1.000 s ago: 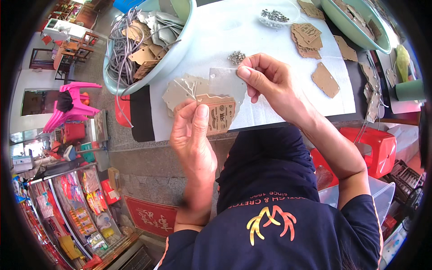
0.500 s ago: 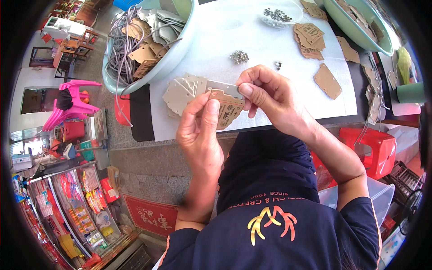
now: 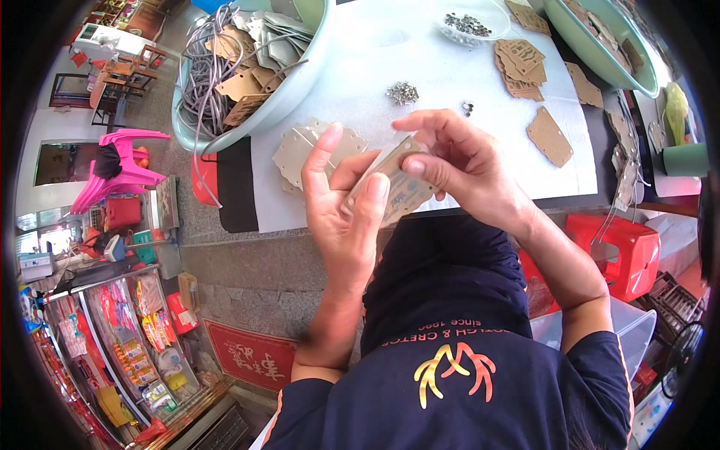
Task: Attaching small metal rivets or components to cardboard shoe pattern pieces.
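Note:
Both hands hold a small flat brown plate (image 3: 405, 195) with print and notched edges, tilted above the table's near edge. My left hand (image 3: 345, 217) grips its left side with the thumb in front; the index finger sticks up free. On its upper right part, my right hand (image 3: 480, 176) pinches it between thumb and fingers. Motion blurs the plate, and its back is hidden. Behind my left hand lies a pile of grey plates (image 3: 296, 154). Farther off are a heap of small metal fasteners (image 3: 403, 93) and a few dark round pieces (image 3: 467, 108).
A pale green basin (image 3: 289, 97) with grey cords and plates stands at the far left; another basin (image 3: 637, 75) is far right. Brown plates (image 3: 517, 71) and a single one (image 3: 550, 139) lie right. A clear bowl (image 3: 495, 34) holds small round parts. A red stool (image 3: 637, 255) stands lower right.
The brown plate has turned and tilted between my hands. My left index finger has lifted off it. The grey plate that my right fingers pinched no longer shows separately.

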`<state>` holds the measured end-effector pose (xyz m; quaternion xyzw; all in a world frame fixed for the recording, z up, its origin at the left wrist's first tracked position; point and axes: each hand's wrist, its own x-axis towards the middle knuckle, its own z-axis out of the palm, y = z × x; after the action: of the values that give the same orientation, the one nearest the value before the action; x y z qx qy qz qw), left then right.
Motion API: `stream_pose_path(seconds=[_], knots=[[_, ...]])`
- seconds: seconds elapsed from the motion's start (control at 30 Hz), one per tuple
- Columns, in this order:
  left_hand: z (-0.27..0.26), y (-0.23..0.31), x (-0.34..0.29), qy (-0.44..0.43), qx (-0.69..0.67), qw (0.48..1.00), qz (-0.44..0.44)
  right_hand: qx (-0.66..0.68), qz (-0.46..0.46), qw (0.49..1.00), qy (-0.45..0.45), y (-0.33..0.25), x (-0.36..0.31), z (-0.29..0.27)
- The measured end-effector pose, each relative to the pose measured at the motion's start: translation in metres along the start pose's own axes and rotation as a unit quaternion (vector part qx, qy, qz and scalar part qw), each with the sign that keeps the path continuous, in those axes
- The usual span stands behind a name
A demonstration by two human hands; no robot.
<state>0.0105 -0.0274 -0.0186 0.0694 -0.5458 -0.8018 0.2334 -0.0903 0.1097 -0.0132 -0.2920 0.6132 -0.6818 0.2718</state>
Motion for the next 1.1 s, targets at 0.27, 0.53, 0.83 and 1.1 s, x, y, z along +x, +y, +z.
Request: stream_pose_path(seconds=[0.27, 0.53, 0.83, 1.1], knots=[[0.015, -0.018, -0.012, -0.089, -0.016, 0.995, 0.046, 0.139, 0.017, 0.987, 0.08, 0.007, -0.007, 0.011], [0.013, -0.021, -0.008, -0.067, -0.01, 0.997, 0.022, -0.082, -0.04, 0.984, 0.154, 0.013, -0.015, 0.007], [0.014, -0.014, -0.007, -0.064, 0.064, 0.995, -0.042, -0.328, -0.226, 0.912, 0.101, 0.002, -0.005, -0.005], [0.006, -0.015, -0.005, -0.091, 0.081, 0.992, -0.037, -0.242, -0.169, 0.955, 0.038, 0.0, -0.008, -0.005]])
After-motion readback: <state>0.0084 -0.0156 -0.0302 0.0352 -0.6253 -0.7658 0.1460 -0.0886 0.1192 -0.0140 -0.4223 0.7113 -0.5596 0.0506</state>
